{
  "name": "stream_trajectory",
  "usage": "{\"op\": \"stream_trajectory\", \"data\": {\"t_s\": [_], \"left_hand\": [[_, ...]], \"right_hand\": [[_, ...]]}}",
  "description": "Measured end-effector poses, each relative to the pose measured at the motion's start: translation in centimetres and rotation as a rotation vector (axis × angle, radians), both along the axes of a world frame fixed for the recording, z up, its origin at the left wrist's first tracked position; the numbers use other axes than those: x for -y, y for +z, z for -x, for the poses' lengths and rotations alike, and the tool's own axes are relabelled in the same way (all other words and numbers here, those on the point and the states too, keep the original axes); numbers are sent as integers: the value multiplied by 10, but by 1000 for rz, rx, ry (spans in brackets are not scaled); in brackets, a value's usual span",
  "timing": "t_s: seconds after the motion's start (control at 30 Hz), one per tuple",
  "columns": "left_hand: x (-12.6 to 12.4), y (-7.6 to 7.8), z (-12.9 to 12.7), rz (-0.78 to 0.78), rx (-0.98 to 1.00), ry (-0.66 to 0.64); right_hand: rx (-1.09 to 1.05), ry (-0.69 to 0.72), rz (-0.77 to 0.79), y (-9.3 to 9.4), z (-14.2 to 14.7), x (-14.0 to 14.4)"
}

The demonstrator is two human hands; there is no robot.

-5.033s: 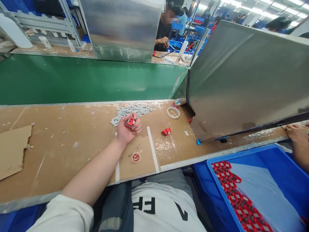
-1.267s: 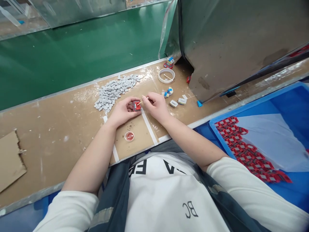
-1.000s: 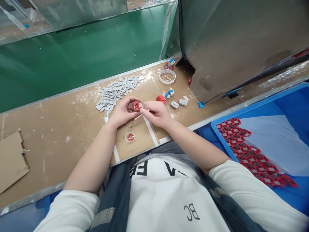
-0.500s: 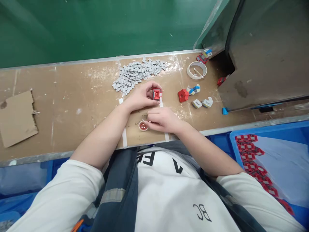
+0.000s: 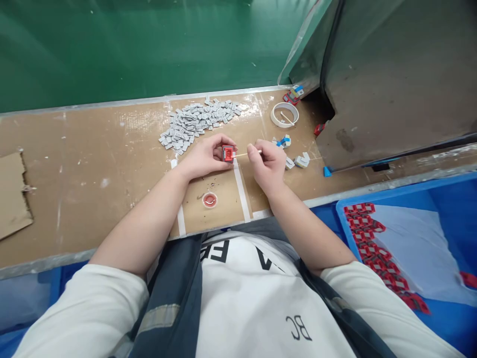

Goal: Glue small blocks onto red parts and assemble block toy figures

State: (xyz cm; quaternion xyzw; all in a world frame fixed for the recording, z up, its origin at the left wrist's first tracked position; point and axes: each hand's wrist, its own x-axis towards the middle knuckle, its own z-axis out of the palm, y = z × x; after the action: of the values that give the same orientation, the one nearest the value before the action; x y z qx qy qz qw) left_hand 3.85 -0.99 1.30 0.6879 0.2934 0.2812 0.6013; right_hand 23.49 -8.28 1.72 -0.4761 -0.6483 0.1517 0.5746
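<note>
My left hand (image 5: 206, 156) holds a small red plastic part (image 5: 227, 152) just above the brown bench top (image 5: 93, 169). My right hand (image 5: 266, 161) pinches a thin wooden stick (image 5: 242, 154), and its tip touches the red part. A small round cap with red paste (image 5: 209, 200) sits on the bench just below my hands. A heap of several small grey pieces (image 5: 196, 122) lies just beyond my left hand.
A roll of white tape (image 5: 284, 114) and a few small blue-and-white pieces (image 5: 283, 141) lie to the right. A metal housing (image 5: 395, 74) stands at the right. A blue bin (image 5: 443, 209) holds several red parts (image 5: 372, 243). A green belt (image 5: 130, 44) runs behind the bench.
My right hand has lifted the stick from the red paste cap up to the red part in my left hand. The camera view has shifted slightly.
</note>
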Motion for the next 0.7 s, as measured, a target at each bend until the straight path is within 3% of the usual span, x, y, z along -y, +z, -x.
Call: {"op": "stream_trajectory", "data": {"t_s": [0.13,0.7], "left_hand": [[1,3,-1,-2,-40,7],[-1,-1,0,-31,-87,18]], "right_hand": [[-8,-64,74,-4,0,-6],[23,-14,138,-7,3,-10]]}}
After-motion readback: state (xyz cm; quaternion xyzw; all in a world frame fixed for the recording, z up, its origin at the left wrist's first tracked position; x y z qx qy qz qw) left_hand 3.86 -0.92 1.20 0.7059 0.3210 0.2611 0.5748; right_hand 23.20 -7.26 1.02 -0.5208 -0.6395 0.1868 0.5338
